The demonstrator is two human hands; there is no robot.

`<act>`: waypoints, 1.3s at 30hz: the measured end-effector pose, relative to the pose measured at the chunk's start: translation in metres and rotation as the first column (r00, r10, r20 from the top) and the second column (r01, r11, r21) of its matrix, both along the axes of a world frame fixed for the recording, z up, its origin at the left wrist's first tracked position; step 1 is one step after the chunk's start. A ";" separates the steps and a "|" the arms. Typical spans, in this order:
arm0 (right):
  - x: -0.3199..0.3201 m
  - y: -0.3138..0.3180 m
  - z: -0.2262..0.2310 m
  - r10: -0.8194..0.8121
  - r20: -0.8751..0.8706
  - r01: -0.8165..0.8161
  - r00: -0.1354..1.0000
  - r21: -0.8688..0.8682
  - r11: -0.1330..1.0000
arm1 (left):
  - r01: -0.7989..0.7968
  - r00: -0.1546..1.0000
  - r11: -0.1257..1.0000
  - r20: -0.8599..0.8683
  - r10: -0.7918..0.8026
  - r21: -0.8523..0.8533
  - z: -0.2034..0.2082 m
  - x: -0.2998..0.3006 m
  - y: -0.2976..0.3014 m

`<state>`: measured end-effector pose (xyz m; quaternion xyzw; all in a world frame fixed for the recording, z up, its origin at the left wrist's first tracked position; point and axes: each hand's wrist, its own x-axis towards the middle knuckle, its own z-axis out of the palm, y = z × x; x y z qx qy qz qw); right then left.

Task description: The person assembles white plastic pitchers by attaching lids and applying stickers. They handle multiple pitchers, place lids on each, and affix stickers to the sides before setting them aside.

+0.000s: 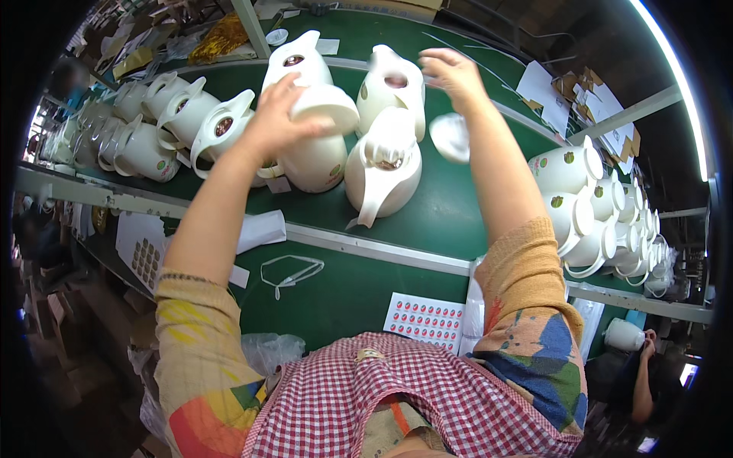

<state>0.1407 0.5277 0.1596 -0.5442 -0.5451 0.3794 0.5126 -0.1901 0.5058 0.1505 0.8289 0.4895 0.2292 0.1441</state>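
My left hand is closed round the side of a white round lid, its fingers partly smeared by motion. Behind and below that lid stand white vacuum jugs, one just under it. My right hand is raised with its fingers stretched apart, beside a white jug whose mouth is uncovered. Nearer to me, another jug has its handle toward me and something pale and blurred over its mouth. A blurred white disc shows beside my right wrist; I cannot tell whether it rests on anything.
White jugs line the green belt at left; more jugs lie tipped at right. A metal rail crosses in front. On the nearer green surface are a sticker sheet, a clear strap and a plastic bag.
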 end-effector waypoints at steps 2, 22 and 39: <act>-0.018 0.001 -0.010 0.042 0.227 -0.020 0.973 -0.098 0.995 | 0.053 0.985 0.991 -0.157 -0.072 -0.123 0.007 0.014 -0.008; 0.146 -0.297 -0.166 0.440 0.854 0.580 0.277 -0.514 0.632 | -0.179 0.792 0.958 0.544 0.276 -0.225 0.007 0.003 0.131; 0.160 -0.307 -0.151 -0.053 0.896 0.405 0.441 -0.146 0.902 | 0.238 0.957 0.971 0.173 -0.234 -0.002 0.020 0.007 0.054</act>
